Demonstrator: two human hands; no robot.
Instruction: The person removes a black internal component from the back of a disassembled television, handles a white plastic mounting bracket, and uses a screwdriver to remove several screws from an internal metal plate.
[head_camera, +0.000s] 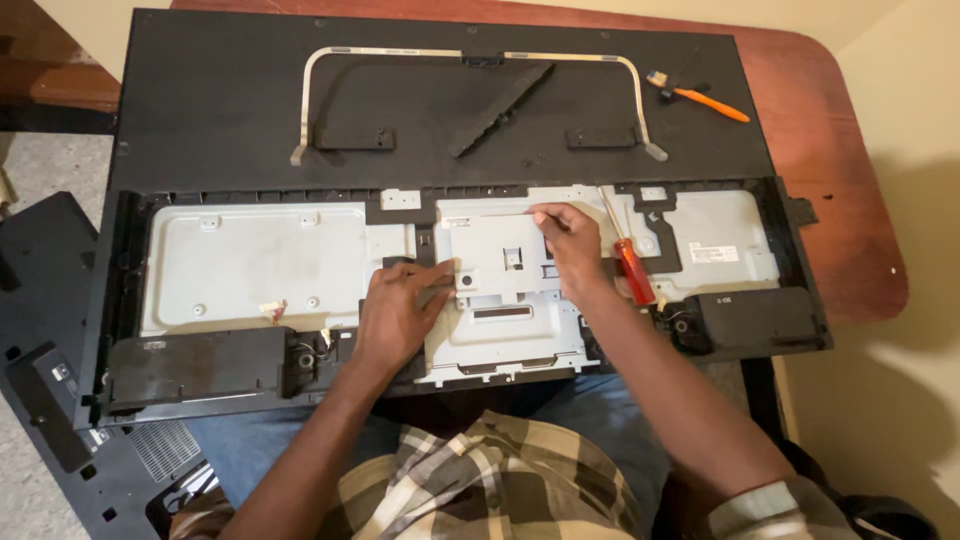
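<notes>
Plaid-shirted lap below an opened flat television (250, 250) on the table.
Left hand (398, 312) lies spread on the central silver metal plate (505, 300); right hand (572, 240) pinches its top edge beside a red-handled screwdriver (630, 265).

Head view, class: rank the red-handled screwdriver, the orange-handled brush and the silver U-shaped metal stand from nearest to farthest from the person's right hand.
From the right hand:
1. Red-handled screwdriver, lying just beside the hand on the metal panel.
2. Silver U-shaped metal stand, farther up on the black back cover.
3. Orange-handled brush, on the wooden table at the far right corner.

white rectangular label (714, 254), right metal panel (740, 225)
</notes>
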